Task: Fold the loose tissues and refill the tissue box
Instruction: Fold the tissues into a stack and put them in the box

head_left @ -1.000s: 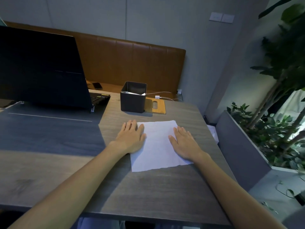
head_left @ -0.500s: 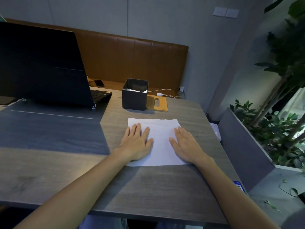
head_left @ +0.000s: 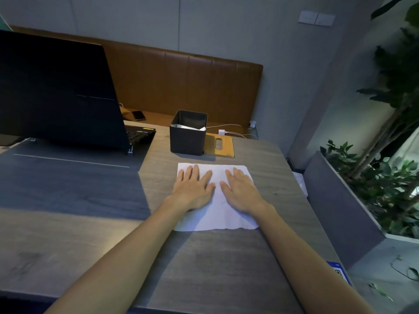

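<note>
A white tissue (head_left: pixel 217 214) lies spread flat on the wooden table (head_left: pixel 215 268). My left hand (head_left: pixel 192 190) rests palm down on its left half with the fingers spread. My right hand (head_left: pixel 241 192) lies flat on its right half, fingers together and pointing away from me. Neither hand grips anything. Just beyond the tissue stands the dark square tissue box (head_left: pixel 188 133), open at the top, with white tissue showing inside. Its wooden lid (head_left: pixel 221 145) lies flat to the right of the box.
An open black laptop (head_left: pixel 61 94) stands at the left on a dark mat (head_left: pixel 68 180). A phone (head_left: pixel 138 115) lies on the brown bench (head_left: pixel 192 82) behind the table, beside a white charger cable (head_left: pixel 229 131). A planter with green plants (head_left: pixel 374 177) borders the table's right side.
Both hands have slid forward over the tissue, away from me, and closer together. The tissue now lies straighter, square to the table edge.
</note>
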Demonstrator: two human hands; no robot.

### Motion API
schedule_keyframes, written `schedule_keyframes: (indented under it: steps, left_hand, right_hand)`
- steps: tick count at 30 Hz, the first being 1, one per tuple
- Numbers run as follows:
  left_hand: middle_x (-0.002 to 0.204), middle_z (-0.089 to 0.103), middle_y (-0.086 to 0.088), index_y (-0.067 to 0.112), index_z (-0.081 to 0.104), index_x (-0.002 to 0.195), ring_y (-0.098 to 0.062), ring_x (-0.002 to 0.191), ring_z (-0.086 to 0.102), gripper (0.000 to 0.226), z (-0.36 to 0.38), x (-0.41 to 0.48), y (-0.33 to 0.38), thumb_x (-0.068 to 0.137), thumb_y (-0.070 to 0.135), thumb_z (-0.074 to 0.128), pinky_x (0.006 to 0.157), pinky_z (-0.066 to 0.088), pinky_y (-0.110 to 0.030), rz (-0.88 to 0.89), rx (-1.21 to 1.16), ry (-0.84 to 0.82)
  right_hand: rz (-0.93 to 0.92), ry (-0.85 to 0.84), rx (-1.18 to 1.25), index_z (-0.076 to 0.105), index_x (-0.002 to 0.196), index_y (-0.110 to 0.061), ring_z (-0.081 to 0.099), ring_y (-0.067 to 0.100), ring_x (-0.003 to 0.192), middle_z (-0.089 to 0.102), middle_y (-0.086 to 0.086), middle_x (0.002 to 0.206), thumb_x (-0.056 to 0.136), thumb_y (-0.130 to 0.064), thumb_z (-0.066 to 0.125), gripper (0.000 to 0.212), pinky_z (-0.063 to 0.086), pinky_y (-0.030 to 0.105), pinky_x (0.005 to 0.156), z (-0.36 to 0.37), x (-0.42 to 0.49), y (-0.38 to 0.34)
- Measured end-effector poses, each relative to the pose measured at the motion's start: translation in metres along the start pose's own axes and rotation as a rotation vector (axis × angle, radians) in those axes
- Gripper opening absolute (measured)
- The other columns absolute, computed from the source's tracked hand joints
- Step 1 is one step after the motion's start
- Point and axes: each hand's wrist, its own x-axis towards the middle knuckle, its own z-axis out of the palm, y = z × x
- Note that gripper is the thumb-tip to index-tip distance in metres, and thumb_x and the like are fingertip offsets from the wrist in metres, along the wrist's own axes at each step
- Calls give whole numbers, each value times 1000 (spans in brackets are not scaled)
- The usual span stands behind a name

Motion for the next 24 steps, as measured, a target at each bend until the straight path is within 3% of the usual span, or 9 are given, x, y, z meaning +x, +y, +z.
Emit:
schedule_keyframes:
  steps: [5, 8, 10, 16, 18, 21, 24]
  left_hand:
    - [169, -2, -11, 29, 7, 161, -30, 156, -6, 62, -9, 4, -35, 105, 55, 12, 125, -3, -51, -44, -31, 42]
    - [161, 29, -10, 24, 34, 150, -28, 149, 23, 51, -9, 8, -43, 106, 47, 24, 122, 15, -47, -5, -117, 153]
    - [155, 39, -4, 24, 37, 150, -25, 143, 33, 50, -12, 14, -45, 106, 47, 31, 118, 24, -44, -23, -189, 233]
    - [138, 48, -1, 28, 50, 141, -22, 129, 38, 50, -16, 20, -47, 99, 55, 49, 107, 33, -40, -15, -225, 244]
    - [133, 52, 2, 29, 57, 134, -21, 127, 40, 41, -18, 20, -47, 99, 51, 54, 105, 34, -39, -3, -278, 241]
    - [112, 56, 6, 27, 67, 102, -19, 117, 45, 14, -20, 19, -47, 96, 39, 64, 101, 40, -38, -16, -428, 264]
    - [107, 55, 11, 28, 63, 100, -15, 109, 49, 10, -22, 13, -47, 93, 33, 69, 98, 46, -39, 3, -531, 284]
  right_hand:
    - [111, 11, 11, 10, 160, -13, 1, 29, 156, 3, 11, 169, 107, -50, 20, 66, 3, 43, 126, -4, 3, 21]
    - [117, 54, 117, 17, 160, -15, 10, 27, 155, 12, 7, 168, 107, -50, 24, 64, 9, 43, 126, -7, 5, 22]
    - [116, 132, 206, 25, 158, -20, 23, 27, 151, 25, 3, 165, 106, -51, 29, 61, 18, 49, 124, -8, 10, 23]
    - [105, 210, 126, 42, 150, -23, 38, 26, 140, 46, 1, 152, 105, -42, 41, 49, 23, 50, 118, -10, 23, 22]
    - [103, 250, 167, 50, 144, -21, 44, 25, 134, 52, 1, 146, 104, -38, 45, 44, 29, 48, 117, -11, 23, 22]
    - [105, 285, 220, 61, 132, -20, 54, 24, 119, 61, 2, 133, 99, -31, 54, 35, 43, 45, 109, -11, 22, 24]
    - [91, 309, 251, 71, 101, -12, 58, 19, 90, 68, 6, 103, 96, -21, 56, 17, 51, 38, 85, -12, 18, 29]
